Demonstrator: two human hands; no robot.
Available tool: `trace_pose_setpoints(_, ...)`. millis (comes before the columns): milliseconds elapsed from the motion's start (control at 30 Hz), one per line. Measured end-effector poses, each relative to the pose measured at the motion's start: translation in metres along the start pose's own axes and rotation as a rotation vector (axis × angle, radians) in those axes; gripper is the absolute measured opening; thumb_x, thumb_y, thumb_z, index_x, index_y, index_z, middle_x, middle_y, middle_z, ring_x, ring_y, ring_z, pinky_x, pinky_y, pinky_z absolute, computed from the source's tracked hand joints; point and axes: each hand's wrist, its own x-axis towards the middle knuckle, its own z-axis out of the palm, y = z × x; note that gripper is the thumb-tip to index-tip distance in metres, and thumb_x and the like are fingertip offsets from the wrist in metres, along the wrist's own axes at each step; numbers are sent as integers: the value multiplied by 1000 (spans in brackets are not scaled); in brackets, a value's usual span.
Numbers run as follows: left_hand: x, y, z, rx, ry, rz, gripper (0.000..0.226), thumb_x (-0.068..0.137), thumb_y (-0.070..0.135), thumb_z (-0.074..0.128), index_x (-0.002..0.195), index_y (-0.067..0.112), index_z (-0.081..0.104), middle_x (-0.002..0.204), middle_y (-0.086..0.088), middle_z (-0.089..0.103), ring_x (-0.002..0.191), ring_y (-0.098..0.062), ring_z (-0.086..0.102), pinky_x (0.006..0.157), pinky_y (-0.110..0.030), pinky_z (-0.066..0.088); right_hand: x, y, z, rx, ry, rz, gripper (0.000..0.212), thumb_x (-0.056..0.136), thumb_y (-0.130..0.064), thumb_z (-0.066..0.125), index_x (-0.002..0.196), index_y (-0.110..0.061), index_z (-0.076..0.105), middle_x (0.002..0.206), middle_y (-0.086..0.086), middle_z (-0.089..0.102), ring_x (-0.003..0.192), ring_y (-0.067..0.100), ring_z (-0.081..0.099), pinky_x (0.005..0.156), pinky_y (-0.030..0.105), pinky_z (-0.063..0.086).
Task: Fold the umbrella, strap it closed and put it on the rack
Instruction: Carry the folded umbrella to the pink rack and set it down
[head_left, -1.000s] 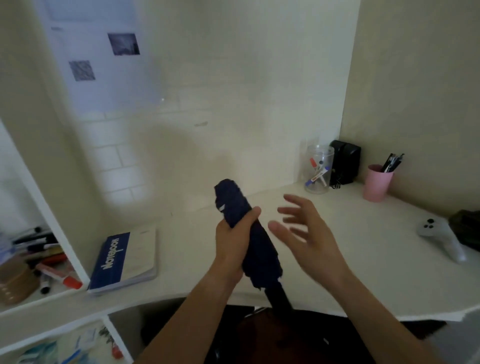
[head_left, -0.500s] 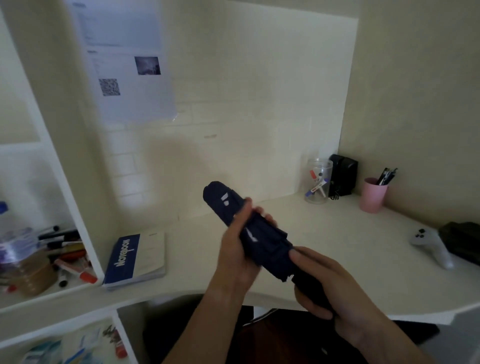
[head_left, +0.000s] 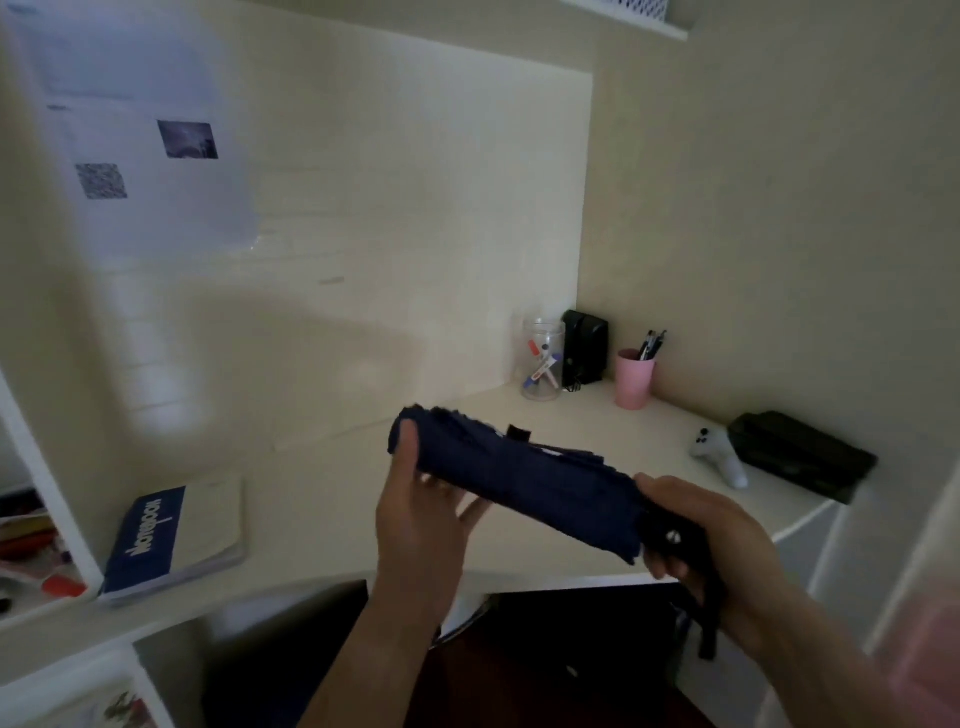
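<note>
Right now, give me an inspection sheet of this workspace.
Surface: white corner desk, mostly bare in the middle.
Job's things: navy umbrella, collapsed, held roughly level above the desk; whether its strap is fastened cannot be told; no rack identified.
Clutter: notebook at the desk's left; clear jar with markers, pink cup with pens and a black box in the corner; white controller beside a black case at right.
Grippers: left hand supports the canopy end; right hand grips the black handle.
Cables: nothing seen.
Surroundings: paper sheet on the wall; shelf unit with markers at left.
</note>
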Motion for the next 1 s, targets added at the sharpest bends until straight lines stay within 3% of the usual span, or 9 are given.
trace_pose_setpoints(67, 1, 1, -6, 126, 36, 70, 41, 91, 30, 65, 131, 21, 63, 115, -16, 74, 106, -28, 71, 83, -43, 57, -10, -5, -23, 17, 69, 45, 23, 87, -19, 64, 72, -3, 69, 60, 9, 60, 42, 16, 52, 39, 27, 42)
trace_pose_setpoints(133, -5, -12, -5, 337, 38, 117, 23, 97, 22, 62, 118, 19, 71, 111, -14, 74, 106, -29, 70, 77, -37, 58, -20, -3, -40, 64, 153, -12, 17, 88, -15, 64, 86, 0, 70, 69, 13, 66, 47, 17, 59, 40, 26, 48)
trace_pose_setpoints(267, -15, -44, 19, 674, 31, 234, 24, 104, 35, 53, 94, 22, 70, 94, 2, 74, 90, -13, 70, 79, -37, 58, -49, 12, -75, 2, 396, -303, 16, 90, -11, 65, 106, -10, 68, 83, 9, 73, 67, 23, 68, 62, 30, 58)
trace_pose_setpoints(367, -18, -72, 49, 874, -127, 153, 28, 104, 44, 46, 95, 21, 58, 88, -6, 71, 63, -12, 67, 56, -26, 53, -75, 16, -106, -93, 546, -338, 19, 92, -16, 64, 111, -14, 65, 89, 10, 71, 72, 25, 67, 68, 37, 56)
trace_pose_setpoints(433, -23, -97, 70, 886, -234, 17, 25, 101, 47, 51, 96, 23, 55, 89, -7, 71, 59, -14, 66, 47, -23, 49, -88, 18, -136, -115, 634, -309, 19, 93, -16, 64, 112, -12, 64, 95, 13, 68, 74, 25, 67, 69, 38, 55)
trace_pose_setpoints(567, -35, -152, 108, 837, -451, -229, 28, 89, 34, 75, 108, 24, 56, 100, -13, 70, 63, -14, 66, 52, -21, 49, -112, 27, -204, -179, 816, -262, 16, 93, -14, 65, 108, -11, 65, 99, 13, 68, 83, 29, 69, 67, 36, 61)
trace_pose_setpoints(700, -39, -224, 147, 890, -700, -235, 54, 79, 11, 83, 120, 33, 55, 113, -4, 67, 87, -16, 71, 67, -26, 58, -129, 46, -279, -205, 923, -196, 13, 93, -16, 64, 106, -14, 64, 104, 14, 69, 88, 32, 70, 78, 44, 60)
trace_pose_setpoints(800, -39, -295, 171, 902, -840, -228, 54, 84, 9, 79, 125, 35, 54, 115, 4, 67, 95, -3, 69, 80, -24, 59, -138, 72, -340, -174, 999, -108, 28, 92, -13, 66, 119, -14, 60, 109, 13, 67, 92, 33, 71, 85, 51, 59)
trace_pose_setpoints(1000, -24, -478, 187, 973, -846, -348, 32, 86, 21, 80, 112, 31, 63, 115, 3, 66, 104, -15, 67, 90, -43, 60, -130, 143, -462, -222, 1135, 79, 32, 89, -5, 69, 118, -14, 59, 109, 12, 64, 89, 29, 70, 83, 53, 60)
